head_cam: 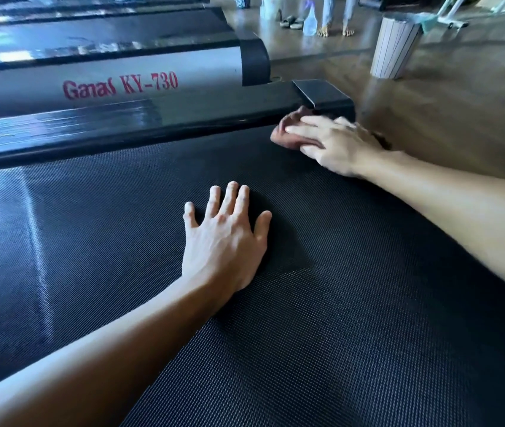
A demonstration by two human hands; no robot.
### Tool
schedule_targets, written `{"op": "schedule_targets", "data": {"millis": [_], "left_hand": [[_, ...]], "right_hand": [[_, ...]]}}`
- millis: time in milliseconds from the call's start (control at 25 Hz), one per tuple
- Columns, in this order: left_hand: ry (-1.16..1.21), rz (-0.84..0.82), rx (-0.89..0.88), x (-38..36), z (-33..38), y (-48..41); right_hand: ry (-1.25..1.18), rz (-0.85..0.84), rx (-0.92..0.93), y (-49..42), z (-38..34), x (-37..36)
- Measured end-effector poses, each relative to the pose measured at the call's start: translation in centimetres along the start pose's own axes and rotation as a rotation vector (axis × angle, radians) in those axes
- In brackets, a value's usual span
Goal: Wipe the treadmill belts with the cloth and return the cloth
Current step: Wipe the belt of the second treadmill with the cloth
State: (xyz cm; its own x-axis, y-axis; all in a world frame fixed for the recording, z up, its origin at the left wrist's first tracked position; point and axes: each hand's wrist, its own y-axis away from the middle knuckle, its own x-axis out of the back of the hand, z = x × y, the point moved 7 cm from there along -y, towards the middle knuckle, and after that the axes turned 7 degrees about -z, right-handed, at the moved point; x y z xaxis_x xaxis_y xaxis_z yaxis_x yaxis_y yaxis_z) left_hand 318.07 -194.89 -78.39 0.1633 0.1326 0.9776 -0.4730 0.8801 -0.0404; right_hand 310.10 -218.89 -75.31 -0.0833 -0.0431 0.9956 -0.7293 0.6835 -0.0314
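Can see only a reddish-brown fold of the cloth (283, 135) past the fingers of the right hand (334, 146), itself smeared by blur; cannot tell whether pinching or merely pressing. Loses the treadmill belt (337, 303) at the left, right and bottom edges. Shows only shins and bare feet of a far person (328, 10), cut by the top edge.

Your left hand (225, 238) lies palm down, fingers (214, 200) straight and slightly spread, with the forearm reaching in from lower left. Your right arm stretches in from the right edge. The right hand (334, 146) is blurred, its fingers laid flat over a bunched reddish-brown cloth (279, 137).
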Motion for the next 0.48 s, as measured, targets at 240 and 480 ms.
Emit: {"op": "schedule_targets", "data": {"millis": [240,480], "left_hand": [[0.014,0.003,0.004,-0.1,-0.1,0.0],[-0.018,0.077,-0.019,0.0,-0.3,-0.3]], "right_hand": [[-0.028,0.035,-0.043,6.5,-0.6,-0.2],[-0.013,0.132,-0.032,19.3,-1.2,0.8]]}}
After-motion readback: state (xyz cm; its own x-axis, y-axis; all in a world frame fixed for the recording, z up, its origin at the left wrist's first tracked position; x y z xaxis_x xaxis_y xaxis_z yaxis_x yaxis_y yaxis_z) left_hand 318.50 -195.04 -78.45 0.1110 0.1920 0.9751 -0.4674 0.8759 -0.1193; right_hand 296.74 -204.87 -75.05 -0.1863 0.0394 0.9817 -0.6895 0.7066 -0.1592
